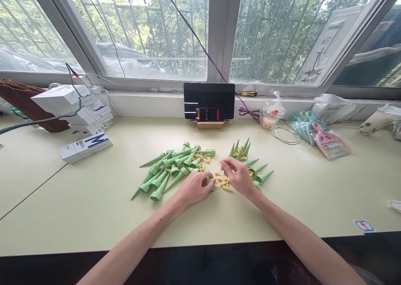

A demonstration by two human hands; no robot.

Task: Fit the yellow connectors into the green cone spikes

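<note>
My left hand (194, 188) is closed around a green plastic spike (211, 186), whose wide end points down near the table. Between the fingertips of my right hand (238, 176) is a small yellow plastic piece (218, 164), its thin stem pointing left. Loose yellow pieces (224, 182) lie between the two hands. A heap of green spikes (159, 178) with capped ends spreads to the left of my left hand. Beyond and beside my right hand sits another group of green spikes (262, 176), with yellow pieces among them, partly hidden by that hand.
A phone (209, 114) showing a timer leans on a black tablet (209, 93) at the back. White boxes (86, 147) stand at the left. Back right are a plastic bag (272, 113), a coiled cable (285, 135) and packed teal and pink clips (330, 141).
</note>
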